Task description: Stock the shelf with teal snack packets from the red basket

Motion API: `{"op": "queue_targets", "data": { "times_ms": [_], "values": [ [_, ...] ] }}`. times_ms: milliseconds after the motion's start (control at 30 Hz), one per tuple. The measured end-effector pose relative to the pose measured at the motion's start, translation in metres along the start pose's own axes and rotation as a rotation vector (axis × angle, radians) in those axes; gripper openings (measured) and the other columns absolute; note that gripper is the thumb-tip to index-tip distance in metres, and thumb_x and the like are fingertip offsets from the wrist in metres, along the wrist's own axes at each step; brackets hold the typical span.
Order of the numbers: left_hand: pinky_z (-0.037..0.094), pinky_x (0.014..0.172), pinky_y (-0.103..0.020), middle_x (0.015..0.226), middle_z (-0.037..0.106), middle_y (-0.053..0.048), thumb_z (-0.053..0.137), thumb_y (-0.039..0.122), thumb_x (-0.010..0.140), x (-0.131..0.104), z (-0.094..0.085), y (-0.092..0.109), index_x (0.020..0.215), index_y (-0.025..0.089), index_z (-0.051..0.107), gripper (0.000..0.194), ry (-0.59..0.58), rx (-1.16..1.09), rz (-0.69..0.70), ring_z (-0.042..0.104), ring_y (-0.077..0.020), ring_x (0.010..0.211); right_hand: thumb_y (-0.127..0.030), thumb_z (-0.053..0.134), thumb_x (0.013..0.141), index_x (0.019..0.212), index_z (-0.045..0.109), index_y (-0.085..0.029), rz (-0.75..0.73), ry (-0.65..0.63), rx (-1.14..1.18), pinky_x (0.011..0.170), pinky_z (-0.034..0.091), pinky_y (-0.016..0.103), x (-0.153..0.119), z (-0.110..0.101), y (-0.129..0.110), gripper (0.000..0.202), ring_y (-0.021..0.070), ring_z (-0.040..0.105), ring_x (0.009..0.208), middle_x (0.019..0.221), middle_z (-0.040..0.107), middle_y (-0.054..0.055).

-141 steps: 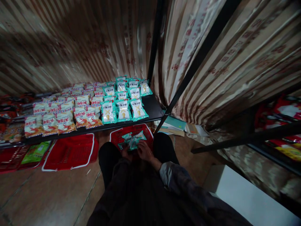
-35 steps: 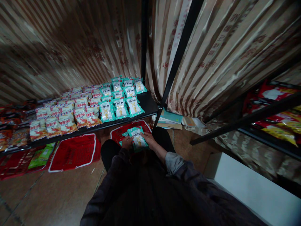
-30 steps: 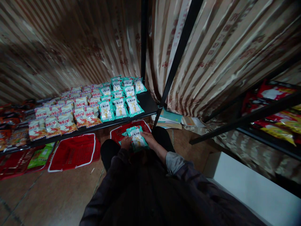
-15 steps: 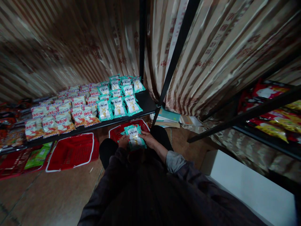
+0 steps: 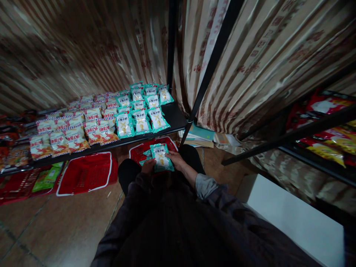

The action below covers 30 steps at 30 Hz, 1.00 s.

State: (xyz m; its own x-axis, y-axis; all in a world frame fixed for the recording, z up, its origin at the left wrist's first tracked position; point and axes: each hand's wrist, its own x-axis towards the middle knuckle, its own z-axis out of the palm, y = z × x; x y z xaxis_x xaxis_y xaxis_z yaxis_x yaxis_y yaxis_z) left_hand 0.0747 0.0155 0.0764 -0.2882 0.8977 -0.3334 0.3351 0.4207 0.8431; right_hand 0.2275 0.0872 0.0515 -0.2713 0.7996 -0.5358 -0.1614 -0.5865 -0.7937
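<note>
Between my hands, above my lap, is a teal-and-white snack bag, its printed front facing up. My right hand grips its right side, thumb over the front. My left hand is closed at the lower left, its fingers partly hidden. Teal edges of at least one more bag show beside my left hand; whether it is held or lies in the red basket behind cannot be made out. Past my knees, matching teal bags stand in rows on the black shelf.
Red-and-white snack bags fill the shelf's middle. Red baskets sit on the floor below, one with a white handle. A black post slants down near books. At right are a white box and another shelf with red-and-yellow bags.
The front bag has shifted slightly up and right, apart from the teal bag at its left. My left hand has slid a little down. The camera view has tilted slightly.
</note>
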Motion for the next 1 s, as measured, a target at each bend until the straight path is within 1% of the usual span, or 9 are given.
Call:
{"op": "queue_targets", "data": {
  "times_ms": [100,200,433,567,667,800,900,1000],
  "values": [
    [0.044,0.065,-0.027,0.062,0.061,-0.005,0.055,0.02,0.074,0.001,0.0,-0.002,0.066,0.018,0.064,0.012,-0.034,-0.017,-0.016,0.057,-0.0186,0.074,-0.019,0.072,0.067,0.088,0.066,-0.013,0.009,0.006,-0.004,0.056,0.055,0.029,0.002,-0.001,0.001,0.023,0.0184,0.066,0.06,0.07,0.072,0.006],
    [0.043,0.065,-0.025,0.06,0.058,-0.003,0.054,0.019,0.074,0.003,-0.001,-0.005,0.063,0.017,0.062,0.014,-0.04,-0.028,-0.025,0.056,-0.0166,0.071,-0.019,0.071,0.067,0.091,0.065,-0.013,0.015,0.004,-0.005,0.056,0.056,0.03,0.002,-0.002,0.001,0.026,0.0191,0.067,0.061,0.07,0.072,0.005],
    [0.042,0.063,-0.024,0.059,0.057,0.0,0.052,0.022,0.073,0.001,0.002,-0.007,0.064,0.019,0.06,0.013,0.0,-0.054,-0.023,0.053,-0.0141,0.066,-0.018,0.072,0.066,0.093,0.065,-0.013,0.003,-0.001,0.003,0.057,0.055,0.03,0.0,-0.001,0.0,0.028,0.0187,0.066,0.058,0.068,0.071,0.005],
    [0.041,0.06,-0.023,0.057,0.054,0.001,0.05,0.023,0.072,-0.002,0.003,-0.008,0.058,0.018,0.056,0.016,0.013,-0.055,-0.021,0.05,-0.0128,0.061,-0.016,0.071,0.068,0.094,0.064,-0.012,-0.001,-0.007,0.0,0.058,0.054,0.028,-0.001,0.0,0.001,0.027,0.0171,0.065,0.057,0.068,0.071,0.004],
    [0.04,0.061,-0.023,0.055,0.051,0.001,0.052,0.022,0.071,-0.002,0.001,-0.009,0.053,0.018,0.051,0.019,0.033,-0.032,-0.019,0.049,-0.0129,0.062,-0.017,0.072,0.067,0.096,0.064,-0.013,0.011,-0.034,-0.014,0.059,0.054,0.028,-0.002,-0.001,0.0,0.031,0.0164,0.065,0.059,0.07,0.071,0.004],
    [0.038,0.061,-0.024,0.055,0.049,0.0,0.051,0.019,0.071,0.001,-0.001,-0.013,0.053,0.018,0.049,0.018,0.073,0.011,-0.036,0.049,-0.0139,0.063,-0.013,0.074,0.062,0.105,0.061,-0.015,0.057,-0.089,-0.049,0.057,0.052,0.025,-0.007,-0.005,-0.001,0.046,0.015,0.065,0.059,0.071,0.07,0.002],
    [0.038,0.063,-0.025,0.055,0.047,-0.001,0.051,0.019,0.071,0.003,0.0,-0.017,0.052,0.018,0.048,0.02,0.093,0.042,-0.048,0.049,-0.0147,0.065,-0.011,0.073,0.061,0.113,0.057,-0.017,0.106,-0.139,-0.089,0.054,0.051,0.024,-0.01,-0.008,0.0,0.055,0.014,0.064,0.058,0.072,0.07,0.002],
    [0.037,0.063,-0.024,0.055,0.048,-0.001,0.05,0.018,0.071,0.003,0.001,-0.019,0.053,0.018,0.049,0.018,0.091,0.059,-0.053,0.05,-0.0151,0.068,-0.007,0.07,0.061,0.112,0.058,-0.019,0.12,-0.172,-0.096,0.055,0.051,0.023,-0.011,-0.01,0.003,0.053,0.0133,0.064,0.059,0.074,0.07,0.001]
  ]
}}
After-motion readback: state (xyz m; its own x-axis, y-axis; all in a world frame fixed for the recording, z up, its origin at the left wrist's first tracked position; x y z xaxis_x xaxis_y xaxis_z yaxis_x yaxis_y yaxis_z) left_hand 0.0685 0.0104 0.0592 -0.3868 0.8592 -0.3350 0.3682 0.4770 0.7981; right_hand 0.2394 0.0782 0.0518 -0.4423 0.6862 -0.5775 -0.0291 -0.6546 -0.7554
